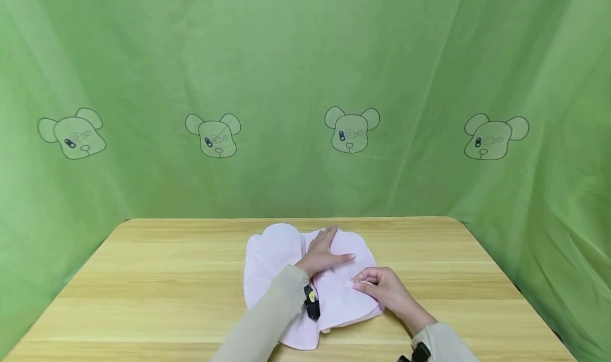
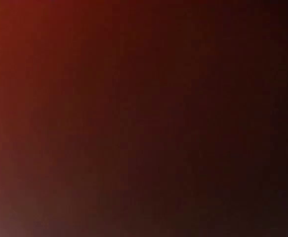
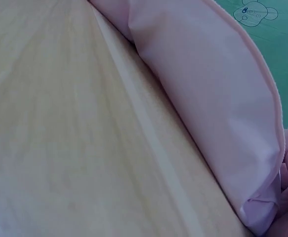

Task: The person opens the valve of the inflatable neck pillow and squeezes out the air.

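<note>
A pale pink cloth piece (image 1: 341, 298) with rounded, petal-like lobes lies spread on the table. Its smooth underside (image 3: 208, 89) and bound edge curl up from the wood in the right wrist view. My left hand (image 1: 322, 253) rests on the middle of the cloth, thumb and fingers spread. Over the cloth's right part, my right hand (image 1: 384, 288) pinches a small pale, translucent piece (image 1: 350, 284) between thumb and forefinger; I cannot tell its kind. At the edge of the right wrist view, part of that hand shows beside the cloth. The left wrist view is dark and blurred.
The wooden table (image 1: 167, 282) extends to both sides of the cloth. Behind it hangs a green curtain (image 1: 281, 176) printed with bear heads. A black wrist camera (image 1: 312, 305) sits on the left sleeve, over the cloth; another black device (image 1: 420, 352) is on the right wrist.
</note>
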Demonstrator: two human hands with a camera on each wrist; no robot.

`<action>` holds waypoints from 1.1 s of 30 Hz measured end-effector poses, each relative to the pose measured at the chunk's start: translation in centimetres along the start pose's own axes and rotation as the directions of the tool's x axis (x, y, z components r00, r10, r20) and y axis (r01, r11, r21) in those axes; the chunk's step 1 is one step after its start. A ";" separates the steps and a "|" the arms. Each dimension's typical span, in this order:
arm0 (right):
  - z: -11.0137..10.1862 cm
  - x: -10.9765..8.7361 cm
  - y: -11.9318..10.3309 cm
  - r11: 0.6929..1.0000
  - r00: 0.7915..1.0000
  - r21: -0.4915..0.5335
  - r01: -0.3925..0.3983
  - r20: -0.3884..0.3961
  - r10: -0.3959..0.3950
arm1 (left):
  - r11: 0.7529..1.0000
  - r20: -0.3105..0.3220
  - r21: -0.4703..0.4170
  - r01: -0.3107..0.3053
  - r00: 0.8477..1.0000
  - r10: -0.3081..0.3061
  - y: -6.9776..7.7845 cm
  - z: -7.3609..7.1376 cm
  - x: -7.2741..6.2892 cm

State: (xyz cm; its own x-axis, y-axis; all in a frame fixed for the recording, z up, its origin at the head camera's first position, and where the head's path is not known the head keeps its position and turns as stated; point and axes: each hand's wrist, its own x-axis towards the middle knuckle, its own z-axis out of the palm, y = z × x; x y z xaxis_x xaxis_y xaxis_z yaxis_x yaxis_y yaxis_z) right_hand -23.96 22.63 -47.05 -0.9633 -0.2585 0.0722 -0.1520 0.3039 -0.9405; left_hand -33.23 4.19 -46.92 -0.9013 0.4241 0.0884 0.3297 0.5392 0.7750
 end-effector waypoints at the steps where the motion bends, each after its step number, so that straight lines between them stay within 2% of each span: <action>1: 0.0 0.0 0.0 1.000 1.000 0.007 0.003 0.003 -0.003 | 1.000 -0.006 -0.003 0.008 1.000 -0.008 0.1 0.1 0.0; 13: -0.1 0.2 0.1 1.000 0.999 -0.004 0.026 0.024 -0.026 | 0.999 -0.056 0.042 -0.010 0.998 0.012 -0.1 1.0 0.7; 27: -0.2 0.2 0.2 1.000 1.000 -0.003 0.017 0.017 -0.016 | 0.995 -0.064 0.098 -0.009 0.998 0.015 0.2 1.1 0.6; 33: 0.0 0.1 0.1 1.000 1.000 -0.002 0.006 0.009 -0.006 | 0.992 -0.075 0.121 -0.018 0.997 0.027 -0.2 1.2 0.8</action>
State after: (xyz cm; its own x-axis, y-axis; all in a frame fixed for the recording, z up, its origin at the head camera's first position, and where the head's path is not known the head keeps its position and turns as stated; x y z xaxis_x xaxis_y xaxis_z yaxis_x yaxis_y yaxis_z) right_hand -24.07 22.67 -47.09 -0.9603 -0.2687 0.0747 -0.1583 0.3046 -0.9392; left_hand -33.64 5.28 -47.80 -0.9105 0.3830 0.1557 0.3773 0.6156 0.6919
